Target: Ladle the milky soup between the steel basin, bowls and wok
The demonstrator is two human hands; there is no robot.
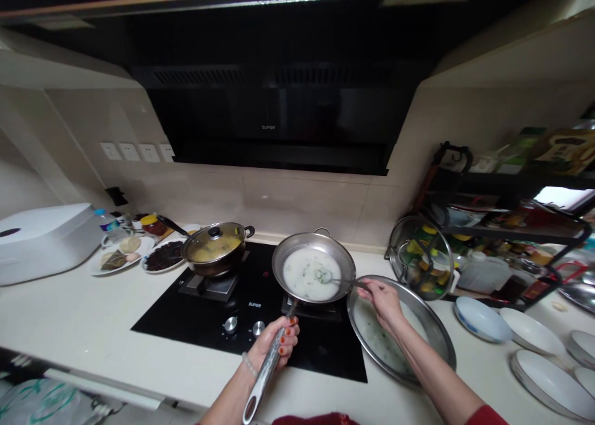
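Observation:
My left hand (281,341) is wrapped round the long handle of a metal wok (341,256) on the right side of the stove. White liquid with green bits (300,273) fills the lower part of the wok. In my right hand (383,301) is a ladle (341,281), its bowl dipped in that liquid near the wok's right side. Beneath my right forearm stands a wide steel basin (444,344), holding a pale liquid with green bits; its near edge is partly covered by the arm.
A lidded pan (216,265) with yellowish food stands on the left burner of the black stove (186,329). Plates of food (147,245) and a white box (56,242) lie further left. Several bowls (483,319) and a black rack (502,227) are at right. A range hood (279,115) hangs above.

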